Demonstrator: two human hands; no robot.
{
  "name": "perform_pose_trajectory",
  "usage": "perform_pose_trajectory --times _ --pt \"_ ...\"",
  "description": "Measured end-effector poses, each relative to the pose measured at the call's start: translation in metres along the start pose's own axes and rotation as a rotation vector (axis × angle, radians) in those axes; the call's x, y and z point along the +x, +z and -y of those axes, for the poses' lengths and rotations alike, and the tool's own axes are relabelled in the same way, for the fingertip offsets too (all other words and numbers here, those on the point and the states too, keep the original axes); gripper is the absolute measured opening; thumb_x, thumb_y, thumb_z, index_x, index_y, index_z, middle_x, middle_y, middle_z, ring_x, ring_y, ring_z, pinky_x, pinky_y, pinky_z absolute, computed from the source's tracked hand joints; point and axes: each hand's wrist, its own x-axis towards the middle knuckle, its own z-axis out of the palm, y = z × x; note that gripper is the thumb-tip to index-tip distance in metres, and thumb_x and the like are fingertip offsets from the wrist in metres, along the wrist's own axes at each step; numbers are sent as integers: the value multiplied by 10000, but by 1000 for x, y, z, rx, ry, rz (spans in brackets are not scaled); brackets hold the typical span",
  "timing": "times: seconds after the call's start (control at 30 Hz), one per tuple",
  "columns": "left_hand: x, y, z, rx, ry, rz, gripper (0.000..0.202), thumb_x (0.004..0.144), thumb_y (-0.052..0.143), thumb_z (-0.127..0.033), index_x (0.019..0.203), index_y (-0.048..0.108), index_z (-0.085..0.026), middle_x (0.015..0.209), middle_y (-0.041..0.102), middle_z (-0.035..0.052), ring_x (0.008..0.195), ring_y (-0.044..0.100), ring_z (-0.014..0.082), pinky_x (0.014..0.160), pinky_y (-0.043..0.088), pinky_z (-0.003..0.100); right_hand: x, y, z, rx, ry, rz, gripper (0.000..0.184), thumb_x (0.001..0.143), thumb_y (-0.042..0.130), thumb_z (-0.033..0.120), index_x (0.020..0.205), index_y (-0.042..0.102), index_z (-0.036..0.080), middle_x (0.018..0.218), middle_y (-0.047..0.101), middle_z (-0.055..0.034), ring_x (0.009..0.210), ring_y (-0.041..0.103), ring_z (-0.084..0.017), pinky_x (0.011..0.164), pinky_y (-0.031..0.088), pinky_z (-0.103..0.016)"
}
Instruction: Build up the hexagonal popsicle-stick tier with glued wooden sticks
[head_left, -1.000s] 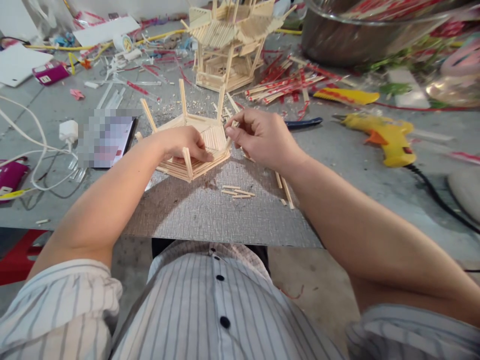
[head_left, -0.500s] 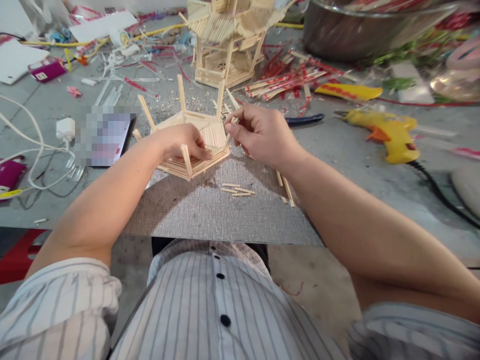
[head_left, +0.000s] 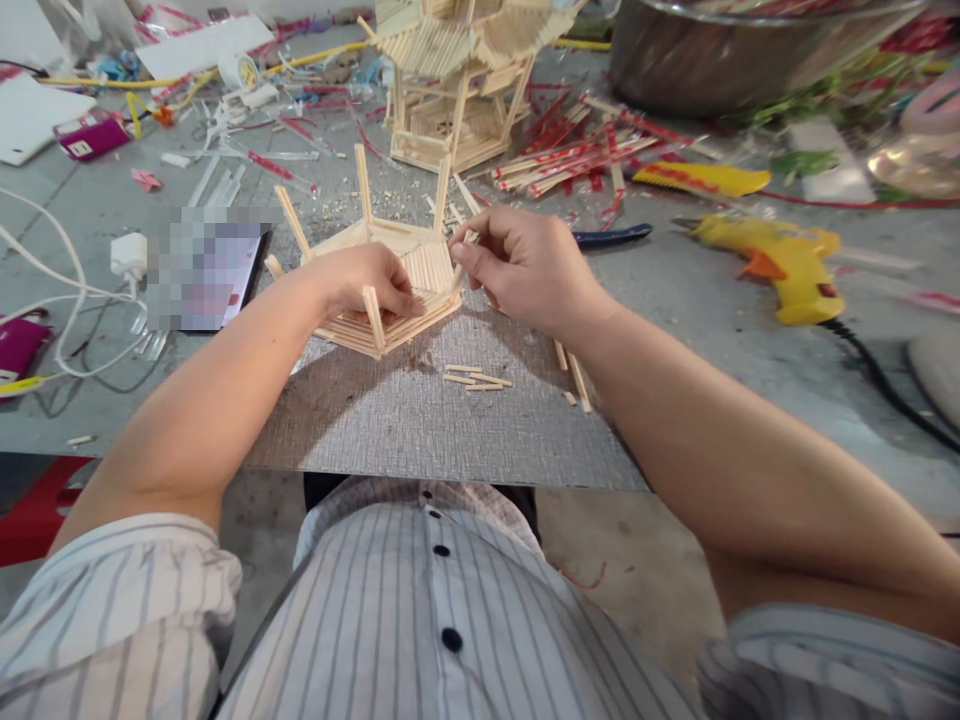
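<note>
A six-sided base of thin wooden sticks lies on the table, with upright stick posts at its corners. My left hand reaches over it, fingers closed on its near right edge; the fingertips are partly hidden. At the right corner, my right hand pinches an upright wooden stick post between thumb and fingers. The post's foot meets the base's rim. Several short cut sticks lie in front of the base, and longer sticks rest beneath my right forearm.
A taller stick pavilion stands behind. To the right are a yellow glue gun, a yellow cutter, a blue-handled tool and a metal basin. A phone and white cables lie left. Red-wrapped chopsticks lie behind.
Both hands keep nearly the same position and hold. The view shifts very slightly; nothing else has visibly moved.
</note>
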Motion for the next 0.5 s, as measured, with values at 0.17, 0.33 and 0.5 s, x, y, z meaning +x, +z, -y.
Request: perform_pose_trajectory --times 0.17,0.33,0.5 --pt "1 3 2 -23 31 -13 300 712 644 -433 586 689 -164 493 555 22 531 564 153 576 403 316 0 3 0 -16 -5 0 292 927 418 352 966 613 139 670 567 -18 615 518 -117 564 366 -243" --pt "-3 -1 -7 -149 -117 57 267 692 668 -386 579 657 -145 527 568 26 537 531 130 595 386 303 0 -14 7 -170 79 34 327 875 503 384 1015 630 117 709 606 -35 653 549 -138 613 377 -265" --pt "-6 -7 -11 -207 -162 124 243 682 672 -374 613 641 -143 548 558 9 535 488 100 591 345 273 -1 -32 24 -313 109 508 335 851 519 400 731 685 135 591 594 -21 586 538 -123 594 351 -252"
